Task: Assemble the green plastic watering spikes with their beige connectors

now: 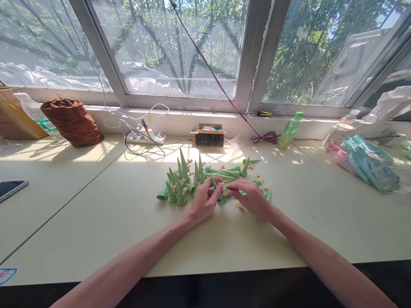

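Note:
My left hand (205, 199) is closed around a green plastic spike (221, 200), which stands point up over the table. Close to its side, my right hand (253, 197) pinches a small yellow fitting (225, 193), partly covered by the fingertips. To the left, several green cone-shaped spikes (183, 166) stand on their wide ends, some with yellow fittings on them. Long green tubes (221, 173) lie behind my hands. Another upright spike (245, 167) is at the back right of the group. Loose yellow fittings (239, 205) lie beneath and around my right hand.
Along the window side stand a brown drawstring bag (72, 122), a power strip with cables (144, 135), a small open box (209, 139) and a green bottle (290, 130). Plastic packages (369, 162) lie at right. A phone (12, 189) rests at far left.

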Demonstrator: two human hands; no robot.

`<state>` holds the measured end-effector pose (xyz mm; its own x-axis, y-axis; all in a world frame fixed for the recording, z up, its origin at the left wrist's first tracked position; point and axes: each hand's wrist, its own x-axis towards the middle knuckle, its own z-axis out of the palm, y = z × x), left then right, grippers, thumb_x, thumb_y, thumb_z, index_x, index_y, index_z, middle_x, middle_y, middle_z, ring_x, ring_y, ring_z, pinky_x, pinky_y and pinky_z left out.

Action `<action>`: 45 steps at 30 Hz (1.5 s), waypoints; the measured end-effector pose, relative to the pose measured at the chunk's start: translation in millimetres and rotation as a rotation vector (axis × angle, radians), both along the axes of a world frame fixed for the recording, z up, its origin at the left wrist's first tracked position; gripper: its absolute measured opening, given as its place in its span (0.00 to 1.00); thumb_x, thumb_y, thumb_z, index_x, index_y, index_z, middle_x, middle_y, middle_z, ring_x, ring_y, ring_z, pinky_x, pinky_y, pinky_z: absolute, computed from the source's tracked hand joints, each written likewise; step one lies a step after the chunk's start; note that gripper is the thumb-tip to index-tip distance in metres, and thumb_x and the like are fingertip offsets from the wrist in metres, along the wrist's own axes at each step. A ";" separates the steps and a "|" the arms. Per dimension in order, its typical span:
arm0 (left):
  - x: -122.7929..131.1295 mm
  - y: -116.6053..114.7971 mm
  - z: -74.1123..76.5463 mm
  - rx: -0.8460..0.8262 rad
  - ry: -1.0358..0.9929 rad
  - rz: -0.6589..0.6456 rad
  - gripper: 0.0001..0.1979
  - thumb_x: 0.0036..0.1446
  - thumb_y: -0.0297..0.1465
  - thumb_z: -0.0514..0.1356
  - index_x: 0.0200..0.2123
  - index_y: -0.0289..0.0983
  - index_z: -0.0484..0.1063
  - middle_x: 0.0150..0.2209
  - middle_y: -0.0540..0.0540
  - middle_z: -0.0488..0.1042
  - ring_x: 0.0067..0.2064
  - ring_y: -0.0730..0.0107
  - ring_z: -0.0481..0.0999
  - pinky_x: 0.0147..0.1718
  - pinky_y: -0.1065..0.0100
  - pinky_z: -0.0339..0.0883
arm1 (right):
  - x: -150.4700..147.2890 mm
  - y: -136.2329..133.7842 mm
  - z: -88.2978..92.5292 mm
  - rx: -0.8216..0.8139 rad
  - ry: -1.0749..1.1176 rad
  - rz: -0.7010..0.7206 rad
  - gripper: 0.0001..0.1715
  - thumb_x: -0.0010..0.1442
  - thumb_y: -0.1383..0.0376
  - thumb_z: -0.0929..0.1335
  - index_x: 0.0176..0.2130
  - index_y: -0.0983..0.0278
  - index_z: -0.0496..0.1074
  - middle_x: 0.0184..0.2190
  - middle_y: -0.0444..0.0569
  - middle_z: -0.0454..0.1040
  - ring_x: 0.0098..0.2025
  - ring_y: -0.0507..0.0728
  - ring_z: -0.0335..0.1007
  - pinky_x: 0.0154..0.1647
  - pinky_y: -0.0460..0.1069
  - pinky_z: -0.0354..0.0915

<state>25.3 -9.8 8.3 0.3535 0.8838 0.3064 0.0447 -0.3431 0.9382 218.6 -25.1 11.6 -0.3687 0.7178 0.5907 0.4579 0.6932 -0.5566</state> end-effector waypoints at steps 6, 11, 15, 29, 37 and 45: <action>0.2 -1.3 0.5 -0.006 -0.008 0.005 0.14 0.66 0.41 0.56 0.42 0.35 0.66 0.19 0.59 0.55 0.16 0.82 0.56 0.15 0.75 0.46 | -0.1 -2.0 0.4 -0.004 -0.005 0.009 0.10 0.69 0.64 0.66 0.40 0.63 0.76 0.31 0.48 0.76 0.32 0.54 0.71 0.34 0.49 0.67; 0.1 -1.6 1.4 0.004 -0.013 0.019 0.14 0.65 0.41 0.57 0.42 0.35 0.66 0.19 0.59 0.56 0.16 0.81 0.58 0.15 0.75 0.48 | -0.8 -3.6 3.6 -0.028 -0.005 0.036 0.07 0.68 0.64 0.68 0.44 0.63 0.76 0.34 0.49 0.77 0.34 0.55 0.72 0.35 0.50 0.68; 0.1 -1.7 2.2 0.007 -0.010 0.010 0.15 0.65 0.42 0.57 0.42 0.35 0.67 0.19 0.59 0.57 0.16 0.81 0.59 0.15 0.75 0.48 | 0.0 -2.8 2.6 -0.047 -0.006 0.038 0.08 0.68 0.64 0.67 0.43 0.62 0.76 0.34 0.49 0.76 0.34 0.55 0.71 0.35 0.49 0.67; -1.3 -0.9 -3.6 0.062 0.018 -0.003 0.14 0.66 0.41 0.56 0.43 0.35 0.67 0.22 0.57 0.59 0.17 0.82 0.59 0.15 0.76 0.48 | -0.8 -1.9 0.7 -0.077 -0.058 -0.005 0.14 0.70 0.60 0.65 0.35 0.64 0.74 0.27 0.45 0.72 0.29 0.52 0.65 0.31 0.47 0.61; -1.3 -0.8 -4.0 0.063 0.008 -0.006 0.14 0.66 0.42 0.56 0.43 0.35 0.67 0.21 0.57 0.58 0.17 0.82 0.59 0.15 0.76 0.49 | 0.0 -1.0 -0.1 -0.059 -0.039 0.015 0.13 0.70 0.61 0.65 0.37 0.64 0.75 0.28 0.46 0.73 0.29 0.53 0.66 0.32 0.48 0.63; -1.6 -1.7 -1.0 0.038 -0.007 -0.011 0.15 0.66 0.43 0.56 0.43 0.35 0.67 0.21 0.58 0.57 0.16 0.81 0.59 0.15 0.76 0.48 | -1.0 -3.2 4.6 -0.062 -0.028 0.031 0.12 0.70 0.60 0.64 0.40 0.63 0.75 0.30 0.47 0.73 0.30 0.54 0.67 0.33 0.49 0.65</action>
